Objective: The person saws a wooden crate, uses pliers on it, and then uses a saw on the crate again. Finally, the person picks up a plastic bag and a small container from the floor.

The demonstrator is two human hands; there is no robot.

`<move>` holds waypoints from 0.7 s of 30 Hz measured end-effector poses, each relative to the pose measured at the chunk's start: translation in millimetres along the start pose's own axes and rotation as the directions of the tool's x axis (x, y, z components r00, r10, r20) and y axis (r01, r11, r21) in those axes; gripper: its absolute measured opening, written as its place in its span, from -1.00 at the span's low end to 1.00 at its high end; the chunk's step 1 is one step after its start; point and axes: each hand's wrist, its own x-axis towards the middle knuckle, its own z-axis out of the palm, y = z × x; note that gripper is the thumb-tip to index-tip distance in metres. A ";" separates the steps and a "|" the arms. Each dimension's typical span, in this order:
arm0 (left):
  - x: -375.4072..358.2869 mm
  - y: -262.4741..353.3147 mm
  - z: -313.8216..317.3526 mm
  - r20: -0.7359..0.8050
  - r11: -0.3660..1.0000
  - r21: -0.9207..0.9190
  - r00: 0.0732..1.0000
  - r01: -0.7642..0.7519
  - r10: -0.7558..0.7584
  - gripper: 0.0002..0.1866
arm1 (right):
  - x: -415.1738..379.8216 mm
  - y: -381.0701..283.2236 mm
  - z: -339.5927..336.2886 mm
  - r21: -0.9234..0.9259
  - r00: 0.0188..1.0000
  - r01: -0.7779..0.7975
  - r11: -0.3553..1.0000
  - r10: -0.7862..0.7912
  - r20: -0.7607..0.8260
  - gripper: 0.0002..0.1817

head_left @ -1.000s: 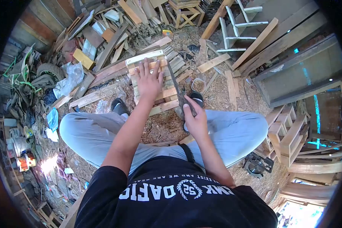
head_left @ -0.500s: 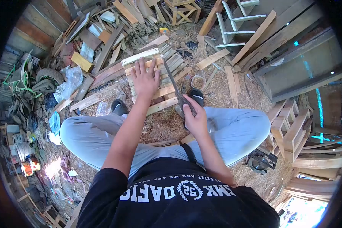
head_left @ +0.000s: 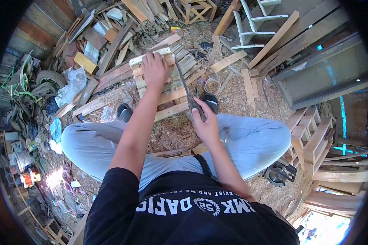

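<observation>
A small slatted wooden frame [head_left: 171,111] sits on the ground between my feet. My left hand [head_left: 155,73] is at its far end, fingers bent over the pale end board [head_left: 135,61]. In my right hand [head_left: 204,122] is the dark handle of a hand saw [head_left: 182,79], with my fingers wrapped round it. The saw's long blade is seen nearly edge-on and runs away from me along the frame's right side, its tip close to the frame's far right corner.
Scrap wood [head_left: 110,41] is heaped at the back left. A clear plastic tub [head_left: 212,86] stands near my right shoe. A circular saw [head_left: 279,173] lies beside my right knee, near a slatted wooden piece [head_left: 315,141]. Sawdust and loose boards cover the ground.
My left hand has slid forward, from lying spread on the slats to bending over the far end board. My right hand and the saw have shifted slightly left and toward me.
</observation>
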 end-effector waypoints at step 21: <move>4.1 -2.9 6.3 0.196 0.995 0.083 0.978 0.056 -0.071 -0.54 | 7.2 -29.2 1.9 0.000 0.999 -0.036 0.999 0.036 0.012 -0.52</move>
